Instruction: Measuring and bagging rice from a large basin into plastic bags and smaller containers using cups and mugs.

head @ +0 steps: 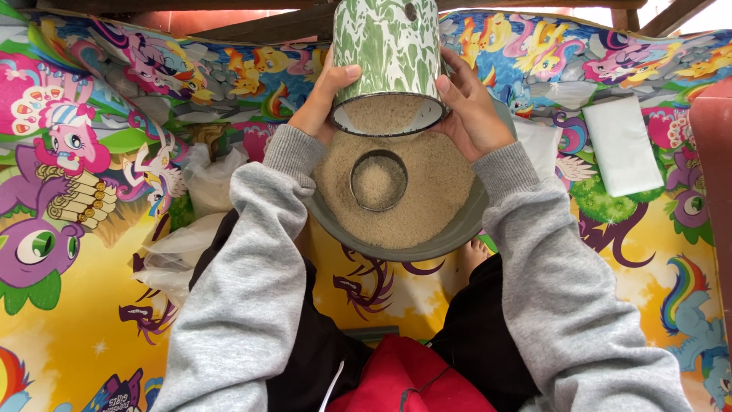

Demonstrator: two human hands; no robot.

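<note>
Cartoon mat [91, 290], white packet [621, 145], plastic bag [202, 183], grain basin [396, 246] beneath tilted pot [385, 53]

A bright cartoon mat [91, 305] covers the floor, full of pink, purple and yellow ponies and a small dragon. At the top of the picture run dark wooden beams [252, 19]. Daylight glows white in the upper right corner. A dull red block [713, 191] stands at the right edge.
</note>
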